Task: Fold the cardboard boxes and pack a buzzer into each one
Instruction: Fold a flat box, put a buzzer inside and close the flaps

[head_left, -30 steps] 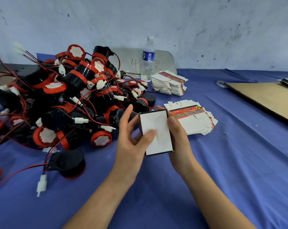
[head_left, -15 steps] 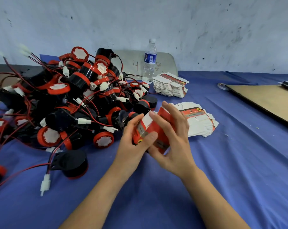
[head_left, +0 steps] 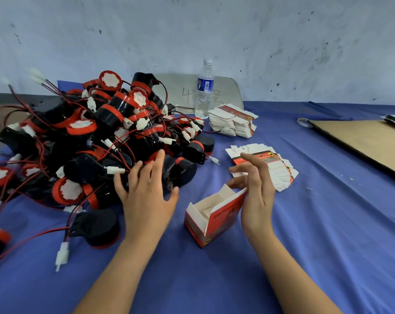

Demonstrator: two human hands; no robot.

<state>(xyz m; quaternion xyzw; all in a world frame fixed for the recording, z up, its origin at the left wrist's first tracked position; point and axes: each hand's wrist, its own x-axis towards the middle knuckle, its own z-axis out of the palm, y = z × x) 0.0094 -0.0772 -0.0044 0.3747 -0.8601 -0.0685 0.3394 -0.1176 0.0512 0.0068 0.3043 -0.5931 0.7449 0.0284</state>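
I see 1 red box (head_left: 214, 219) standing on end on the table (head_left: 316, 245), toward its near edge, long axis upright, mouth facing up, flaps raised. My left hand (head_left: 146, 196) is spread wide, holding nothing, over the buzzer pile (head_left: 97, 137). My right hand (head_left: 257, 191) is loosely open and holding nothing, beside the lid flap; I cannot tell whether they touch.

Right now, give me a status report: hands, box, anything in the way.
Left hand open, fingers spread at the buzzer pile. Right hand open beside the red cardboard box. Box upright, top open, no buzzer seen inside. Red wires tangled through pile.
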